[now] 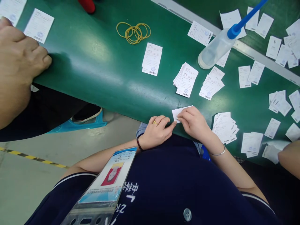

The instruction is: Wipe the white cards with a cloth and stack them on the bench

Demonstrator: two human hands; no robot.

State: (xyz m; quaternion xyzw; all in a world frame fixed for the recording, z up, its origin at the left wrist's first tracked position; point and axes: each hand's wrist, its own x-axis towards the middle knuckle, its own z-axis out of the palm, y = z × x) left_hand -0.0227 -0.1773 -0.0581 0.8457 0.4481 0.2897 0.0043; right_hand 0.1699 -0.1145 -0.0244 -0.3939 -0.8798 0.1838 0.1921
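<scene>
At the near edge of the green surface (pixel 105 75), one white card (pixel 177 113) lies between your two hands. Your right hand (pixel 193 121) is nearly closed, with thumb and index finger pinched together on the card. Your left hand (pixel 159 131) has its fingers curled, a fingertip touching the card's near corner; whether it also clamps the card cannot be told. Count the items as follows. Four piles of cards lie around your work point: a small pile (pixel 152 59), a squared stack (pixel 187 79), a fanned pile (pixel 211 83) and a loose pile (pixel 225 127) toward the near edge at right; overlap hides the number in each. One squeeze bottle (pixel 217 47) with a blue nozzle stands beside the pale strip (pixel 253 54). Several yellow rubber bands (pixel 134 32), overlapping and not exactly countable, lie farther from the near edge than the small pile. One hand of a co-worker (pixel 21 59) rests at the left, beside two cards (pixel 39 25).
</scene>
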